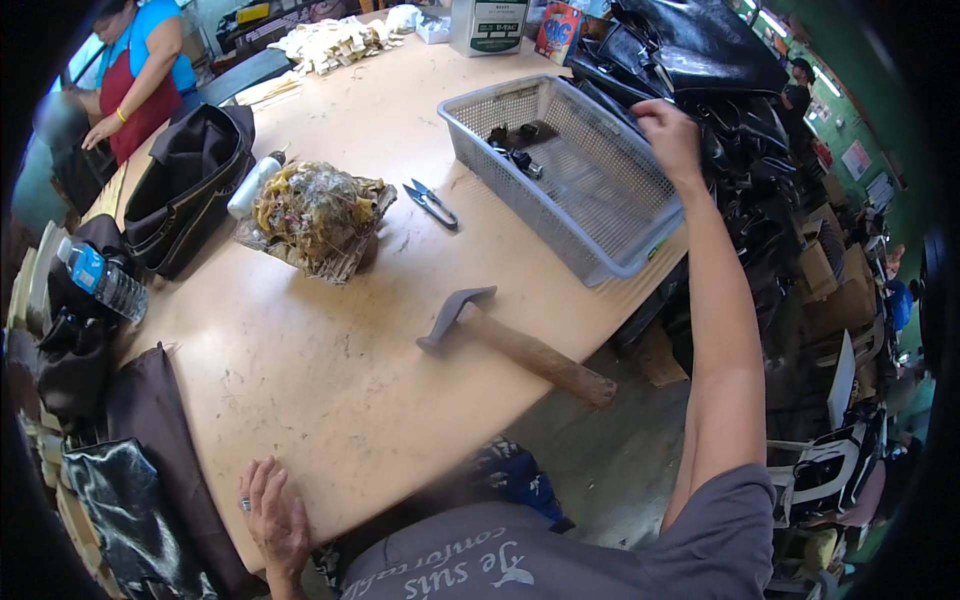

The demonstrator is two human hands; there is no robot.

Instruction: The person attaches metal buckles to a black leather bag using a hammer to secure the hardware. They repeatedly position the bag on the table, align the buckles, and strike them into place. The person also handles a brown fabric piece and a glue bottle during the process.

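Note:
My right hand (668, 140) reaches over the far right rim of a grey mesh plastic basket (610, 255), fingers curled at glossy black bags (715, 50) piled behind it; what they grip, if anything, is unclear. My left hand (272, 510) rests open on the near left edge of the pale tabletop (340, 400), wearing a ring. Small dark pieces (520, 155) lie in the basket. A wooden-handled hammer (540, 360) lies between my hands. Farther back are snips (430, 205), a heap of yellowish glue-like scraps (320, 215) and a white bottle (250, 190).
Dark bags (185, 185), a water bottle (105, 280) and dark material (135, 500) line the left side. Pale strips (330, 40), a metal can (485, 22) stand at the back. A co-worker (145, 80) is at the upper left. Cardboard boxes (835, 290) crowd the right.

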